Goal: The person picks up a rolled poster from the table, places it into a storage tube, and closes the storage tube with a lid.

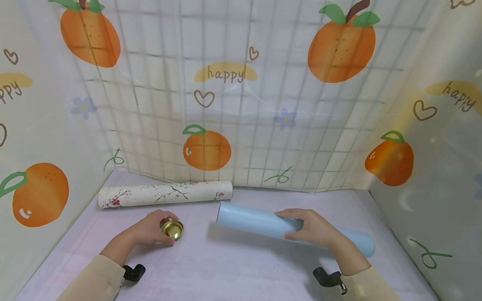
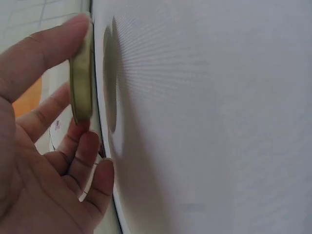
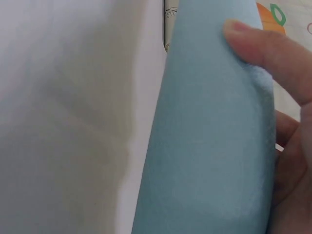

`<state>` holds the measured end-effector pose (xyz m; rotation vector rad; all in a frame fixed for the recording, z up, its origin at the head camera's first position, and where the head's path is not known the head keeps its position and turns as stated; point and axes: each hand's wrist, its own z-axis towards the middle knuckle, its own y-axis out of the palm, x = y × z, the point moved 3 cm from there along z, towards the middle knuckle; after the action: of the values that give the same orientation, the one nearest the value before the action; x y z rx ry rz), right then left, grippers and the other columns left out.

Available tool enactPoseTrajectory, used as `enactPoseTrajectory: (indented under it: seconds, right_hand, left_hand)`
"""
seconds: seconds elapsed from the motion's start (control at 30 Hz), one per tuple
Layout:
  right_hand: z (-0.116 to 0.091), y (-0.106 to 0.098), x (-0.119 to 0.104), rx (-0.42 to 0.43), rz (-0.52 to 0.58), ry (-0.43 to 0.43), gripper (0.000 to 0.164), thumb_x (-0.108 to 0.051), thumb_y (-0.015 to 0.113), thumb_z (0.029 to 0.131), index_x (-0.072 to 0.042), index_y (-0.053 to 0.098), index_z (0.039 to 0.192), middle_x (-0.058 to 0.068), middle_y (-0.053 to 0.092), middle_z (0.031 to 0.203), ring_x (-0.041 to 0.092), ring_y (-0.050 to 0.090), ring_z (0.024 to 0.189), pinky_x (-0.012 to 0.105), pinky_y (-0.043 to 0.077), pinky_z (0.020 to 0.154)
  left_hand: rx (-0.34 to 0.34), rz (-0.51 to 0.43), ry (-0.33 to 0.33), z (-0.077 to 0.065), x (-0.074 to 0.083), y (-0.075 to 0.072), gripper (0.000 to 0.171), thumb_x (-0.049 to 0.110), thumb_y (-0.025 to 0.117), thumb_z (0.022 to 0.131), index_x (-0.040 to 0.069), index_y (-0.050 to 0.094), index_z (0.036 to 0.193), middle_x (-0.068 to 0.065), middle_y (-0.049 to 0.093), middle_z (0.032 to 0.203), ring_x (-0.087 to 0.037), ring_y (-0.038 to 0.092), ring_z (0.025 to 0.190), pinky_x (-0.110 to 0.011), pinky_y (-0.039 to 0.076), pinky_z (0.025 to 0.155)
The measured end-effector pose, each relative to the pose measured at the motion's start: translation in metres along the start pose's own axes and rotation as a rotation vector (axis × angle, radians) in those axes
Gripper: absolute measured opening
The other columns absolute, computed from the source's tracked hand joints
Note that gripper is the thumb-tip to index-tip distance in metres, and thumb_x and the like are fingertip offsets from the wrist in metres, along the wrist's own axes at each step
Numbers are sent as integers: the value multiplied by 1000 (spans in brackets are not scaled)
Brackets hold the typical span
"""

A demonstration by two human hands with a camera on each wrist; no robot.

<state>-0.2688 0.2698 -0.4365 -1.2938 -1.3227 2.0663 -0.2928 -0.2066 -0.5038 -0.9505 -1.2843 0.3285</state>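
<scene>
My left hand point(image 1: 154, 228) pinches a small round gold lid point(image 1: 172, 229) by its rim, thumb on one side and fingers on the other. Seen edge-on in the left wrist view, the lid point(image 2: 82, 87) stands just above the table, with a thin gap beside it. My right hand point(image 1: 312, 228) grips a light blue roll point(image 1: 250, 220) around its middle. That roll slants from upper left to lower right and casts a shadow beneath its left end. In the right wrist view, the thumb presses along the blue roll point(image 3: 209, 126), and the other fingers are partly hidden behind it.
A white roll printed with red blossom branches point(image 1: 165, 194) lies at the back left, close to the rear curtain. Curtains with orange prints point(image 1: 207, 150) enclose the pale table point(image 1: 220, 278) at the back and both sides. Small black devices point(image 1: 134, 273) sit at both wrists.
</scene>
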Motion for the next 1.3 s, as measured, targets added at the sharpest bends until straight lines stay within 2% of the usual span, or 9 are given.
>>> enactPoseTrajectory:
  seconds: [0.27,0.53,0.8,0.9,1.1,1.3]
  right_hand:
    - [0,-2,0,9,-17,-3,64,-46,84,79,-30,63,137,-5,60,138,30,54,130,55,43,106]
    - [0,-3,-3,6,-18,-7,64,-45,84,79,-30,62,137,-7,60,138,28,54,130,53,44,105]
    - [0,-5,-7,14,-15,-13,63,-40,85,79,-30,63,137,-7,60,138,26,54,129,51,45,105]
    - [0,-5,-7,19,-11,-14,62,-38,86,79,-29,64,136,-7,61,137,25,55,129,51,46,104]
    - [2,-4,-8,18,-15,-23,64,-39,86,78,-27,64,136,-6,61,138,25,55,129,50,46,104]
    - [3,-4,-9,14,-22,-31,65,-41,85,79,-25,63,137,-6,60,138,25,55,129,49,46,104]
  left_hand:
    - [32,-30,52,-2,11,-4,62,25,93,69,16,65,124,-4,61,118,-30,54,115,-56,43,100]
    - [86,-43,53,-1,17,-6,64,28,92,70,18,64,126,-6,58,122,-30,53,117,-54,45,98]
    - [109,-78,14,0,23,-8,63,31,92,71,25,64,127,-5,55,123,-27,50,117,-52,45,95]
    - [117,-89,24,1,25,-8,64,32,91,72,25,63,129,-5,55,123,-27,50,116,-51,45,94]
    - [134,-173,61,3,29,-6,65,26,90,74,22,62,132,-7,55,122,-31,49,115,-49,44,92]
    - [147,-218,93,10,34,-2,64,30,89,75,22,60,132,-6,56,115,-27,51,109,-45,45,91]
